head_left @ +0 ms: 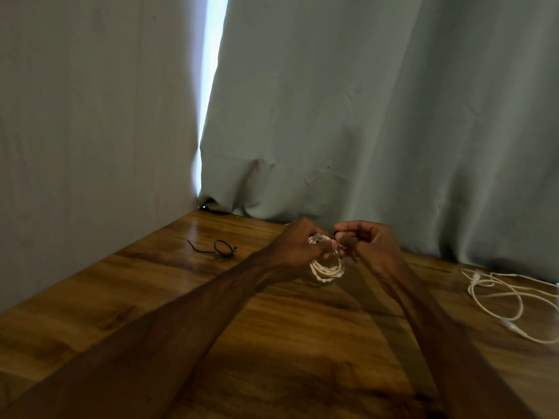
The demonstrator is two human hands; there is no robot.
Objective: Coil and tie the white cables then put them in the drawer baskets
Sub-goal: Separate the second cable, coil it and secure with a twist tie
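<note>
We hold the coil (328,269) up off the tabletop (272,328), both hands meeting at its top. Our left hand (298,244) is closed around the gathered loops, pinching them together, and the rest of the coil hangs down below that grip. Our right hand (367,241) sits just beside it, fingers closed on something small and dark at the top of the loops. It looks like a tie, though it is too blurred to be sure.

So where are we? We judge one white cable is coiled and the tying is under way, not finished. Out to the right of our grip, well apart, a second cable (511,300) lies loose and sprawled on the tabletop, not coiled at all. To the left of the grip a spare black tie (222,249) waits on the wood, presumably for that one.

No drawer or baskets show from here, so nothing is stowed as far as we can see. Left to do: cinch this tie, coil and tie the second cable, then put both away.
</note>
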